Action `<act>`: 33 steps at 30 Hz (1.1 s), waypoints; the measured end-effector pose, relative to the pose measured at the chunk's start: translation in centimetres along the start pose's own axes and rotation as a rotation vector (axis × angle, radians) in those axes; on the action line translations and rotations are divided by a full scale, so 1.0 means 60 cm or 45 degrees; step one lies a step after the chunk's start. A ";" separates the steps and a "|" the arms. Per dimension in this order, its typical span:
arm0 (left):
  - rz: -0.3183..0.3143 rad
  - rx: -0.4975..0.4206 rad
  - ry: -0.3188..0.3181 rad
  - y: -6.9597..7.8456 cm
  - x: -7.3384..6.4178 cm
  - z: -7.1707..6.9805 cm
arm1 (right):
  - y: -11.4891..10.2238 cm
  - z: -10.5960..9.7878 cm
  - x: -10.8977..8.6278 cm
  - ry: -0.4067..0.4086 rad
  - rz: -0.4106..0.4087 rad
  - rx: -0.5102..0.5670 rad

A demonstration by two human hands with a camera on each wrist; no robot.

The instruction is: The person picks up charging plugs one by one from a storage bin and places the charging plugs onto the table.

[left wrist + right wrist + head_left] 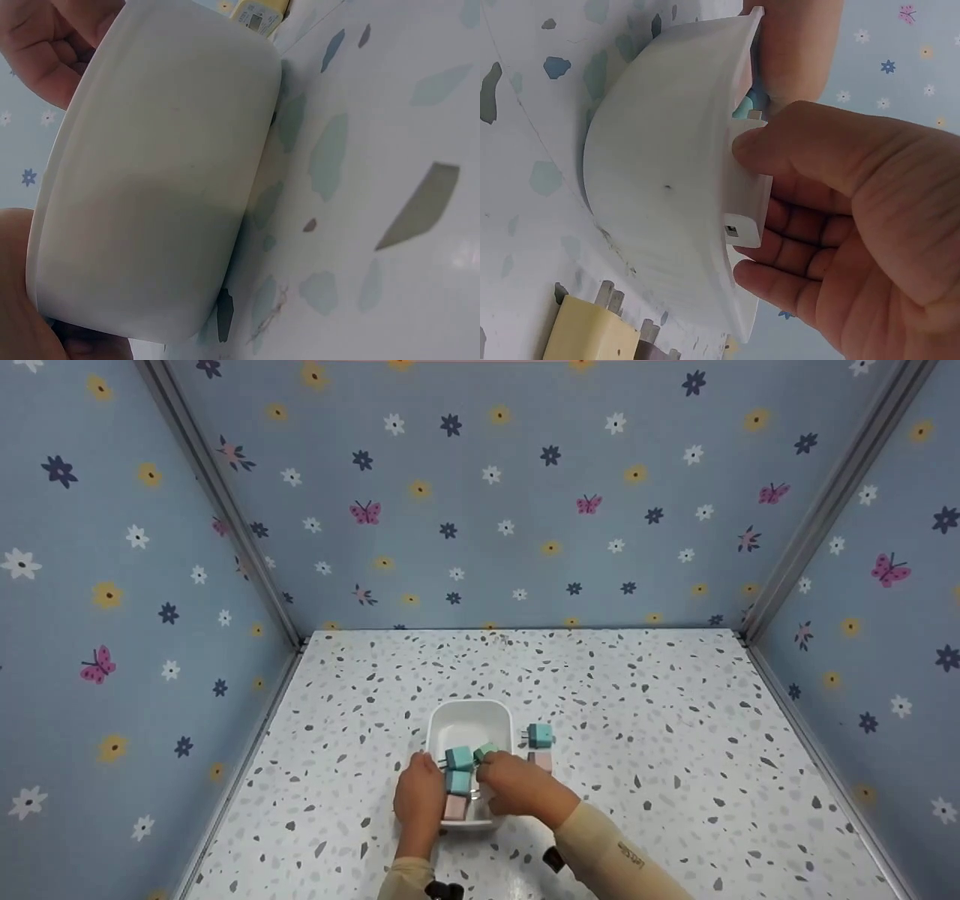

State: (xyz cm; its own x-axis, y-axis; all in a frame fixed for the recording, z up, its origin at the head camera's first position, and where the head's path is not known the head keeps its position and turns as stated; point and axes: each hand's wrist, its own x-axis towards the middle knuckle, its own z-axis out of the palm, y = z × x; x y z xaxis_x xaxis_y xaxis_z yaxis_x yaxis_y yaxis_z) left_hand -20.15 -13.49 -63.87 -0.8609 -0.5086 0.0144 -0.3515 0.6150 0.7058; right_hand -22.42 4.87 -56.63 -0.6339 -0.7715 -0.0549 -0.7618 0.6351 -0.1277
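A white plastic bin (465,706) stands on the table with several plug-in chargers inside, among them two teal ones (458,782) and a pink one (455,808). My left hand (420,793) holds the bin by its left rim. Over the right rim, my right hand (523,784) pinches a charger (744,196) between thumb and fingers; its white side and a small port face the right wrist camera. In the head view a green charger (485,751) shows right at those fingertips. The bin's white wall (150,165) fills much of the left wrist view.
Right of the bin lie a teal charger (540,735) with its prongs toward the bin and a pink one (540,761), partly hidden by my right hand. The speckled tabletop (637,697) is bounded by flowered blue panels (517,510) at the back and both sides.
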 end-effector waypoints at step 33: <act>-0.036 -0.001 -0.031 -0.001 0.001 0.002 | 0.041 -0.025 -0.020 0.156 -0.011 0.034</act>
State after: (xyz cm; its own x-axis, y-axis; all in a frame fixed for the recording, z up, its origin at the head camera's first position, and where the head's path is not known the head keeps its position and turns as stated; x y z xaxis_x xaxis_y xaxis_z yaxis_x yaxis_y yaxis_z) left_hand -20.19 -13.50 -64.00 -0.8591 -0.5113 -0.0227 -0.3756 0.5998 0.7065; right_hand -23.70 7.41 -55.40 -0.6401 -0.7653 0.0677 -0.7645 0.6258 -0.1544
